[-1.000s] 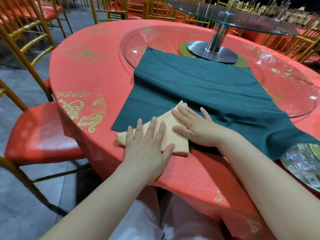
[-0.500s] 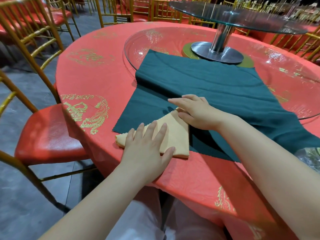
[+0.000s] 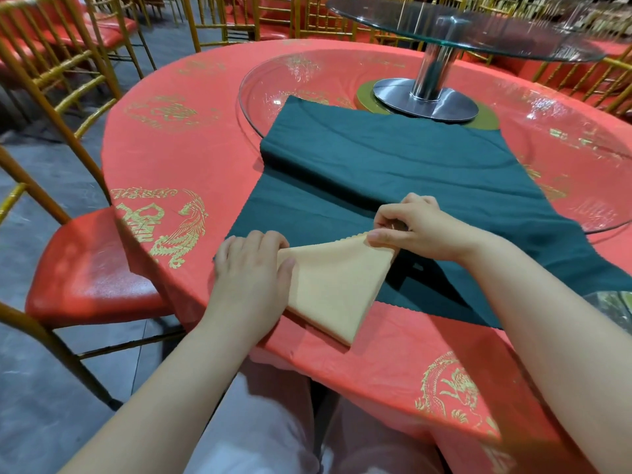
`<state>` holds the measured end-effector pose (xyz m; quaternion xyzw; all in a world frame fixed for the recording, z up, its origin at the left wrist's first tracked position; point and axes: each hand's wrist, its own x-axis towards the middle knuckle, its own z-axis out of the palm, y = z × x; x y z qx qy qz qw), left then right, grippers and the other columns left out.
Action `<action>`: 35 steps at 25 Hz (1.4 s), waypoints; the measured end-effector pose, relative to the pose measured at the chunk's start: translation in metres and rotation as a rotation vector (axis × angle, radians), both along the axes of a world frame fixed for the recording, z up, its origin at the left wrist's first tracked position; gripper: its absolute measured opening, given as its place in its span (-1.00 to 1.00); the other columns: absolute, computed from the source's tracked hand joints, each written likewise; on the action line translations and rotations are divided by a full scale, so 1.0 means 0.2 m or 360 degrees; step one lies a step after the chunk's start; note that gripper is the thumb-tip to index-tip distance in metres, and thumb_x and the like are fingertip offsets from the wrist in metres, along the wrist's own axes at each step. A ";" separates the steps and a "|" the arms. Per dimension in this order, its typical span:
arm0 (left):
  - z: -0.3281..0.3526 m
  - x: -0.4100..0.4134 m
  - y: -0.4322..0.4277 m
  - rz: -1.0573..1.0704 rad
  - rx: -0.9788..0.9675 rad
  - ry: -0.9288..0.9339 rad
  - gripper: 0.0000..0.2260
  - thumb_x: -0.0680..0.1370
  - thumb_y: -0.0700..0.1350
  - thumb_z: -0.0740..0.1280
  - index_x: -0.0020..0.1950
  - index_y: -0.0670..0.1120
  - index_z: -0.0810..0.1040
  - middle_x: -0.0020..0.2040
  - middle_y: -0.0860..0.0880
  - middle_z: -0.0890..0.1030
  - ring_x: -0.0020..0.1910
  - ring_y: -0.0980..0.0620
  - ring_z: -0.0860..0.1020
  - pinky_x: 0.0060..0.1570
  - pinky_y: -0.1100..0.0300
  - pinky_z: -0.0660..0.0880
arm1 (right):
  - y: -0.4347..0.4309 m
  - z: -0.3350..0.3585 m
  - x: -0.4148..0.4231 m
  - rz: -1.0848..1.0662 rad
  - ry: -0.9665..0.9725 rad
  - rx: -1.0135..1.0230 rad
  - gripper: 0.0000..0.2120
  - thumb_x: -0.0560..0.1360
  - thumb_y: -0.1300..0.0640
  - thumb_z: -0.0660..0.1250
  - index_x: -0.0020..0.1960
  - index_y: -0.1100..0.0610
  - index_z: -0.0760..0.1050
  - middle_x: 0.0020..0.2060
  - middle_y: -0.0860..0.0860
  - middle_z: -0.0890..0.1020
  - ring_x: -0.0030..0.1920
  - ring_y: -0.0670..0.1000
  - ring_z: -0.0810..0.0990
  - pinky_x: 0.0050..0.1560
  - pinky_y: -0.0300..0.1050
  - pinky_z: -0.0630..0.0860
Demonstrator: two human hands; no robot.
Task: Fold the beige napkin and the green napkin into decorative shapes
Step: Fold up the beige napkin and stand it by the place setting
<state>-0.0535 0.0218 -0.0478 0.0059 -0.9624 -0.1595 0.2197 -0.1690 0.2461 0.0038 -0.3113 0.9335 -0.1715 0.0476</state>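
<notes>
The beige napkin [image 3: 337, 285], folded into a triangle, lies at the near edge of the round table, partly on the green napkin [image 3: 393, 165]. The green napkin is spread flat, its far part resting on the glass turntable. My left hand [image 3: 251, 268] grips the beige napkin's left corner, fingers curled over it. My right hand [image 3: 413, 224] pinches its upper right corner, which is lifted slightly off the green cloth.
The table wears a red cloth with gold prints [image 3: 171, 159]. A glass turntable [image 3: 564, 148] carries a steel stand [image 3: 425, 97] with a second glass disc. A red-seated gold chair [image 3: 89, 268] stands at the left; more chairs ring the table. A glass dish [image 3: 615, 302] sits at the right edge.
My left hand went from lying flat on the beige napkin to gripping its left corner. My right hand closed on the upper corner and lifted it. The camera moved closer.
</notes>
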 end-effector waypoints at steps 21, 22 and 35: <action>-0.01 0.21 0.20 -0.0119 -0.0276 -0.0530 -0.30 0.52 0.27 -0.25 0.39 -0.11 0.35 0.41 -0.16 0.35 0.38 -0.32 0.25 0.32 -0.22 0.19 | -0.14 -0.17 0.45 0.0259 0.0117 0.0230 -0.39 0.48 -0.30 -0.18 0.48 -0.13 0.08 0.50 -0.11 0.08 0.50 -0.04 -0.06 0.40 -0.13 -0.24; 0.00 0.21 0.18 -0.0086 -0.0271 -0.0611 -0.26 0.44 0.34 -0.29 0.46 0.01 0.21 0.50 -0.14 0.17 0.44 -0.34 0.06 0.39 -0.18 0.00 | -0.13 -0.18 0.45 0.0244 0.0041 0.0315 -0.38 0.46 -0.33 -0.21 0.48 -0.19 -0.05 0.51 -0.12 -0.05 0.50 -0.03 -0.17 0.40 -0.13 -0.28; 0.03 0.14 0.05 0.0220 -0.0341 -0.0842 0.10 0.15 0.58 -0.30 0.49 -0.12 -0.22 0.51 -0.21 -0.18 0.45 -0.27 -0.26 0.31 -0.22 -0.39 | 0.06 -0.19 0.36 -0.0071 -0.0020 0.0508 -0.22 0.21 -0.56 -0.37 0.40 -0.35 -0.29 0.51 -0.02 -0.19 0.49 0.00 -0.25 0.43 0.05 -0.33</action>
